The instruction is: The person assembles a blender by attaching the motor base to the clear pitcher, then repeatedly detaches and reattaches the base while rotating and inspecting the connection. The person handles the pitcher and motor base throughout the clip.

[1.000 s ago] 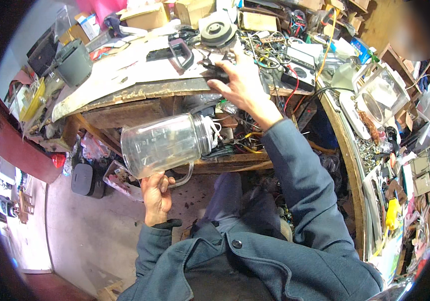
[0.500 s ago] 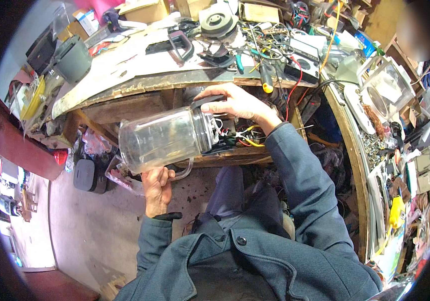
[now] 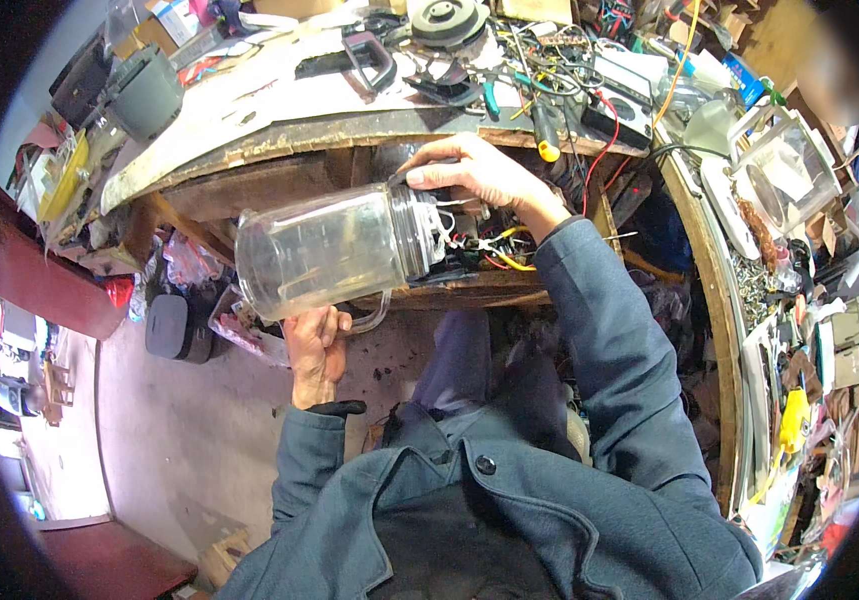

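Note:
A clear blender jar (image 3: pixel 314 250) lies on its side in the air before the bench edge. Its collar end (image 3: pixel 412 233) points right, with a whitish part beyond it. My left hand (image 3: pixel 317 345) is closed under the jar beside its clear handle (image 3: pixel 374 315), holding it from below. My right hand (image 3: pixel 484 180) reaches over the collar end, thumb and fingers bent round a dark piece (image 3: pixel 397 183) at its upper edge. That piece is mostly covered by the fingers, so I cannot tell whether it is part of the jar.
Behind the jar runs the worn bench edge (image 3: pixel 289 130), with a screwdriver (image 3: pixel 545 135), a black meter (image 3: pixel 617 112), wires and a grey container (image 3: pixel 144 95) on it. Below the collar, coloured wires (image 3: pixel 504 250) stick out. A side bench (image 3: pixel 719 330) stands at right.
The right hand's fingers have shifted slightly and cover more of the dark piece. The jar stays in both hands, nearly in place; the whole view has moved a little.

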`<state>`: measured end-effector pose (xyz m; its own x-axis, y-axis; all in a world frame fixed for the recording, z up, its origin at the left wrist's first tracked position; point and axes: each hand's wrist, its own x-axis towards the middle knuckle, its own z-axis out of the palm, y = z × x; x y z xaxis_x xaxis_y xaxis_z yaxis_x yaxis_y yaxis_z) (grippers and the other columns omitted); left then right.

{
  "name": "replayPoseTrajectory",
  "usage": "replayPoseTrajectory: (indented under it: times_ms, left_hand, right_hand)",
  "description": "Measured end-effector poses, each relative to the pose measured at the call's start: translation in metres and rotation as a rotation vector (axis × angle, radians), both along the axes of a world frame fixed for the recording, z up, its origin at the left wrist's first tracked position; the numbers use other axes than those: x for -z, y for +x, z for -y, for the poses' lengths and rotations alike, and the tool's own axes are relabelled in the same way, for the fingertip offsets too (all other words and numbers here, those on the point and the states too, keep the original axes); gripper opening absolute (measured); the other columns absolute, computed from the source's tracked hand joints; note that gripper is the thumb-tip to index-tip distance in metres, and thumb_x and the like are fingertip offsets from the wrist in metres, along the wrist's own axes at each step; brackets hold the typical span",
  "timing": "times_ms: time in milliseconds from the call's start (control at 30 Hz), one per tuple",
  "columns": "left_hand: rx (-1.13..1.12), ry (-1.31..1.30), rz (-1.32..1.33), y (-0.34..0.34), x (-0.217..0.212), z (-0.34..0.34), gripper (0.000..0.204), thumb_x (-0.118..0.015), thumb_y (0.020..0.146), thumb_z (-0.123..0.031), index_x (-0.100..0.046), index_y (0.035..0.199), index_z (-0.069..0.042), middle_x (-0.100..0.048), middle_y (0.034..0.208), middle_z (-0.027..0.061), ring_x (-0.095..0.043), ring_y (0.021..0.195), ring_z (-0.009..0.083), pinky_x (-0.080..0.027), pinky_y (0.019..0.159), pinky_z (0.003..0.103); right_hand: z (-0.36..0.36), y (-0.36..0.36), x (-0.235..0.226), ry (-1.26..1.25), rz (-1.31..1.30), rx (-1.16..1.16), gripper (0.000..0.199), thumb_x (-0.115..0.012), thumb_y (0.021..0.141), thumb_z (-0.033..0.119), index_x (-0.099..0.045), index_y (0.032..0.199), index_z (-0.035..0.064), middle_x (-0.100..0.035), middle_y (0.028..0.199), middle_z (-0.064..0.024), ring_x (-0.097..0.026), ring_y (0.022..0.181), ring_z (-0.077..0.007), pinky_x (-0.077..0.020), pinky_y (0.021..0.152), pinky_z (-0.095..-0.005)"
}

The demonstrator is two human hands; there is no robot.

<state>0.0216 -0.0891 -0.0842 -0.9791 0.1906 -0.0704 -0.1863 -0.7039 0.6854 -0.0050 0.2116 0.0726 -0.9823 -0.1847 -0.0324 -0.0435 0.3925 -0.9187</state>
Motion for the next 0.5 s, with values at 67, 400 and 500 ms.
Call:
replayPoseTrajectory:
  times_ms: [67,400,500]
  left_hand:
    - [0.033,-0.040,-0.025,0.001,-0.001,0.001,0.028,-0.053,0.093,0.004,-0.053,0.070,-0.012,-0.041,0.057,-0.0039,-0.036,0.049,0.0079,-0.043,0.061,0.034]
    - [0.017,-0.057,-0.063,-0.001,0.005,0.002,0.034,-0.053,0.095,0.002,-0.048,0.064,-0.011,-0.037,0.055,-0.0045,-0.034,0.048,0.0082,-0.045,0.063,0.035]
    - [0.012,-0.084,-0.044,0.004,-0.002,-0.002,0.039,-0.053,0.096,0.001,-0.045,0.062,-0.014,-0.034,0.055,-0.0058,-0.032,0.048,0.0078,-0.043,0.063,0.034]
  right_hand:
    - [-0.001,0.000,0.004,-0.012,-0.013,0.004,0.042,-0.075,0.087,0.039,-0.076,0.108,0.0025,-0.075,0.097,-0.0062,-0.065,0.091,-0.0141,-0.0491,0.085,-0.0304]
    - [-0.006,-0.010,0.033,0.012,0.019,0.078,0.052,-0.071,0.091,0.048,-0.072,0.116,0.0020,-0.070,0.103,-0.0030,-0.059,0.096,-0.0130,-0.0453,0.087,-0.0289]
    - [-0.004,-0.004,0.031,-0.032,0.052,0.078,0.052,-0.071,0.092,0.047,-0.071,0.119,0.0032,-0.070,0.108,-0.0012,-0.060,0.096,-0.0104,-0.0478,0.085,-0.0280]
